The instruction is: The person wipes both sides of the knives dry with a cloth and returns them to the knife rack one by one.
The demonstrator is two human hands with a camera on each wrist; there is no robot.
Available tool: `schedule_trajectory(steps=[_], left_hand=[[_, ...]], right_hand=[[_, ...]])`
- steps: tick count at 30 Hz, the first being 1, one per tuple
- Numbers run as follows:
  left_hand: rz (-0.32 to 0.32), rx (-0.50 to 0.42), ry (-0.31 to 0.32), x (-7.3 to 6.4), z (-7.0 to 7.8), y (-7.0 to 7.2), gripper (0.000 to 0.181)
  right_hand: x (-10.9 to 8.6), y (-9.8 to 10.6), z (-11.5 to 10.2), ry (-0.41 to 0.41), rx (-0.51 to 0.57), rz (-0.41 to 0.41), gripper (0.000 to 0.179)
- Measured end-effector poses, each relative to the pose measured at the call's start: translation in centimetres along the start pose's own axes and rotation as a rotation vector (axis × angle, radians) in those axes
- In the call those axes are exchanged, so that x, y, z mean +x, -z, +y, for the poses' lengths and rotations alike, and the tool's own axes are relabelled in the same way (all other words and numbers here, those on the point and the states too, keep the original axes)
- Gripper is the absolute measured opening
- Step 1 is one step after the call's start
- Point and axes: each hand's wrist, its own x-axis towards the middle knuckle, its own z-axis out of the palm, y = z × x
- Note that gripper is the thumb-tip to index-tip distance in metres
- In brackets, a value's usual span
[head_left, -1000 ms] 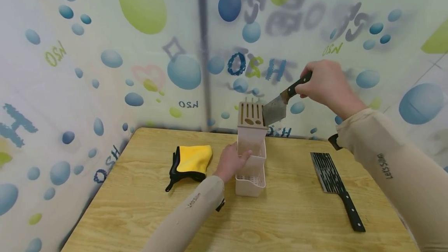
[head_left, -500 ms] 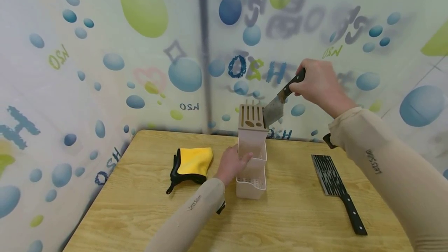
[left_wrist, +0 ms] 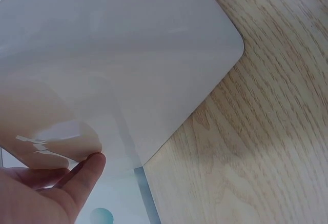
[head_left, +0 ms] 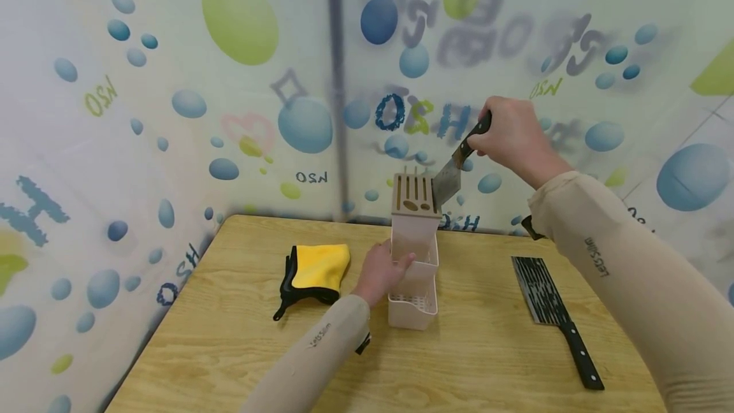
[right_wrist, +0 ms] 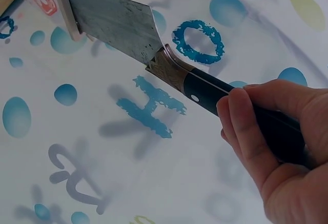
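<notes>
A pale pink plastic knife holder (head_left: 414, 234) with a slotted brown top (head_left: 414, 195) stands upright at the table's back. My left hand (head_left: 383, 271) grips its left side, the thumb across the front. In the left wrist view, the fingertips (left_wrist: 92, 165) touch the smooth wall. My right hand (head_left: 513, 139) holds a wide-bladed kitchen knife (right_wrist: 115, 21) by its black handle (right_wrist: 210, 93), above and right of the holder. The knife is tilted, and its blade tip is in the rightmost slot, hidden inside; the rest of the blade shows.
A cleaver (head_left: 541, 292) with a black-streaked blade and black handle lies on the wooden table (head_left: 476, 349) at the right. Left of the holder lies a folded yellow cloth (head_left: 321, 265) with a black item under it. A patterned wall (head_left: 258, 177) stands right behind the table.
My right hand has moved left with the kitchen knife, which tilts more upright, and slightly less of its blade shows above the slot. My left hand keeps its place on the holder.
</notes>
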Motion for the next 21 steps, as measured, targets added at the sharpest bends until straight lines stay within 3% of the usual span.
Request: schedule_trajectory(steps=[21], left_hand=[[0.01,0.016,-0.012,0.0,0.0,-0.1,0.055]], right_hand=[[1.0,-2.1,-0.2,-0.009,0.033,-0.023,0.021]])
